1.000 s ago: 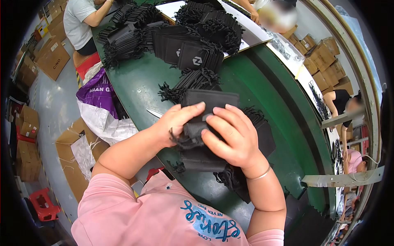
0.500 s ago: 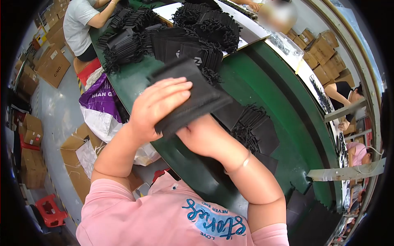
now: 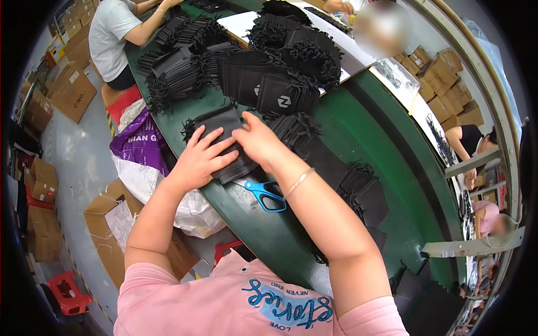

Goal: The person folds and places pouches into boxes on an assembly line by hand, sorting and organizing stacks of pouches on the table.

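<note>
A stack of flat black drawstring pouches (image 3: 221, 120) lies on the green table close to its near-left edge. My left hand (image 3: 202, 159) rests on top of it, fingers spread flat. At the stack's right side, my right hand (image 3: 260, 143) has its fingers bent against the edge of the pouches; some of its fingers are hidden. Blue-handled scissors (image 3: 266, 196) lie just below the stack, beside my right wrist, with their blades partly covered. More pouches (image 3: 300, 131) lie fanned out right behind my right hand.
Big piles of black pouches (image 3: 280, 95), some with a white logo, cover the far table. More pouches (image 3: 364, 193) lie at right on the green table (image 3: 403, 151). A purple-white sack (image 3: 140, 140) and an open carton (image 3: 106, 210) stand at left. Co-workers sit around.
The pouch stack, held up in both hands before, is now down on the table. My right hand has come out from beneath it to its side. The scissors have come into sight.
</note>
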